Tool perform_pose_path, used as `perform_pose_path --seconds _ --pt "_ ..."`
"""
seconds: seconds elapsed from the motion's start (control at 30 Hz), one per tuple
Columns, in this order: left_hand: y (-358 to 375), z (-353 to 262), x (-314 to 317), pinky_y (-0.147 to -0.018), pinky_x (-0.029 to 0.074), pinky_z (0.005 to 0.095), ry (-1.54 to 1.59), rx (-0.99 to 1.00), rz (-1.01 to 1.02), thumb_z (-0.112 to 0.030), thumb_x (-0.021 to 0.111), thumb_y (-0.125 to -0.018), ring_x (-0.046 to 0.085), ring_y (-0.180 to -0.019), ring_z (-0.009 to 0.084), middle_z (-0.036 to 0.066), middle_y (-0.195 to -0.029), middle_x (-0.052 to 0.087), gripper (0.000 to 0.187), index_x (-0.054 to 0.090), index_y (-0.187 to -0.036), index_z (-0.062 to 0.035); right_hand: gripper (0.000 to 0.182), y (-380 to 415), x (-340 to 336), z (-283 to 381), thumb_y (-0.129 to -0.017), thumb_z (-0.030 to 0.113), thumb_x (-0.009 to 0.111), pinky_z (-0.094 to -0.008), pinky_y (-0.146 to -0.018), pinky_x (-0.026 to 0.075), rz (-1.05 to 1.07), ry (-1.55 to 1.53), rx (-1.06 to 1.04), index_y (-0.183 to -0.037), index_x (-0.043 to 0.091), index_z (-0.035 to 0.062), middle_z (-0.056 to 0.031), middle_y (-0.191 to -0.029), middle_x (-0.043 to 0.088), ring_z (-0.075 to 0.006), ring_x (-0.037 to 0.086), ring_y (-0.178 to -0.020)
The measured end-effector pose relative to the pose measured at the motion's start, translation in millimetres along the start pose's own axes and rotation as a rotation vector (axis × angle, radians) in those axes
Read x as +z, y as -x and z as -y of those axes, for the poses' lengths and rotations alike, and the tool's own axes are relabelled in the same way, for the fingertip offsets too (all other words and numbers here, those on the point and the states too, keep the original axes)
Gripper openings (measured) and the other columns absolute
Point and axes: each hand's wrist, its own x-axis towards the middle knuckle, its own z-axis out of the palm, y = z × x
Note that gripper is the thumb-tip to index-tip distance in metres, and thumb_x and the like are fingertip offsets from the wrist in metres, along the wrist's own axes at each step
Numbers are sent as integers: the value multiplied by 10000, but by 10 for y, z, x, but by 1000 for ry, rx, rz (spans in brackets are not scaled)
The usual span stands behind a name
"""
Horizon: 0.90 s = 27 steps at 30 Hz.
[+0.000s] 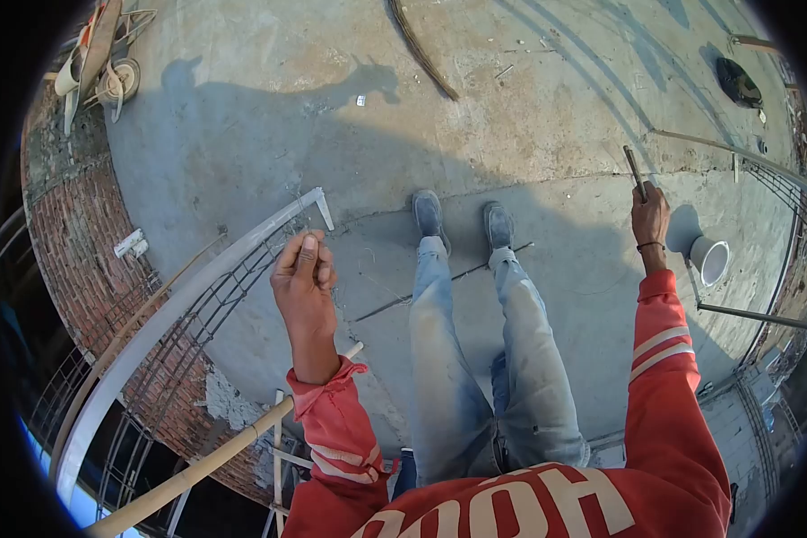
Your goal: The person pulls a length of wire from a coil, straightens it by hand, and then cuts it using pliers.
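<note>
My left hand point(305, 273) is raised beside the long rebar cage, its thumb pressed against curled fingers. Whatever it pinches is too small to make out. On the right, my right hand point(651, 220) is wrapped round a short metal rod point(635, 170) that points up and away from me. A white angled strip point(322, 202) at the end of a long pale beam lies just beyond my left hand. Below that hand, the rebar cage point(211, 314) runs toward the lower left. Near my right hand, a white bucket point(712, 262) lies on its side.
A dark bar point(386, 309) lies on the concrete floor by my feet. A bamboo pole point(215, 453) crosses at lower left, beside a brick wall point(81, 233). A wheelbarrow point(108, 76) stands at upper left. A rod bundle point(419, 49) and a black bag point(738, 82) lie farther off.
</note>
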Motion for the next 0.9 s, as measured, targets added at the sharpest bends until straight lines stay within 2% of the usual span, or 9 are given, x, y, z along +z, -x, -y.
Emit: perform_pose_path --seconds 0.07,0.1,0.17,0.23,0.3,0.37,0.67,0.83,0.9 --pt "194 -227 90 -478 341 180 -57 -15 -45 -166 596 -933 423 -550 36 -5 -730 548 181 629 -1021 -11 144 -120 -310 -43 -851 174 618 -451 -658 457 -54 37 -70 -905 613 40 -181 -822 604 -372 599 -761" --pt "-194 430 302 -478 341 180 41 -50 11 -166 596 -933 423 -550 36 -5 -730 548 181 629 -1021 -11 142 -396 -472 -359 -852 172 615 -449 -652 456 -128 178 -67 -900 611 39 -178 -816 602 -371 596 -755" --pt "-233 509 312 -483 343 182 51 -61 28 -177 600 -932 434 -568 36 -3 -750 552 201 620 -1047 -14 137 -525 -372 -227 -852 179 613 -441 -634 454 -148 102 -42 -875 614 44 -171 -779 598 -379 584 -735" --pt "-364 731 351 -486 343 183 135 -83 16 -178 596 -935 442 -580 39 -3 -763 553 211 606 -1067 -14 182 -614 -284 109 -847 216 622 -410 -614 471 -107 109 10 -869 636 36 -152 -710 622 -319 613 -642" --pt "-513 962 395 -490 344 185 234 -118 20 -179 591 -938 450 -593 41 -2 -776 553 223 591 -1087 -14 242 -685 -66 446 -836 261 632 -363 -603 494 70 -244 90 -875 660 23 -124 -648 649 -236 651 -576" --pt "-647 1162 406 -493 345 185 328 -85 33 -176 572 -948 459 -613 48 -2 -790 546 242 547 -1126 -13 290 -747 484 712 -826 286 641 -322 -607 515 178 -364 13 -902 672 7 -105 -624 659 -173 676 -571" --pt "-1430 1808 127 -489 366 184 435 -32 158 -162 536 -967 475 -624 59 6 -791 545 236 503 -1143 -9 232 -709 3196 1461 -799 251 597 -365 -665 531 368 -486 -65 -744 612 26 -128 -619 656 -225 691 -611" --pt "-1925 2132 5 -489 385 180 506 -12 178 -147 540 -963 486 -623 62 12 -802 558 221 519 -1139 -15 239 -746 4154 1462 -785 255 613 -439 -684 496 352 -417 -127 -803 626 18 -217 -721 637 -386 644 -747" --pt "-2098 2188 28 -487 388 180 544 11 216 -143 543 -961 489 -622 63 13 -805 564 215 527 -1135 -19 240 -797 4428 1457 -776 241 640 -453 -694 492 394 -476 -162 -798 619 3 -231 -738 636 -400 640 -762"
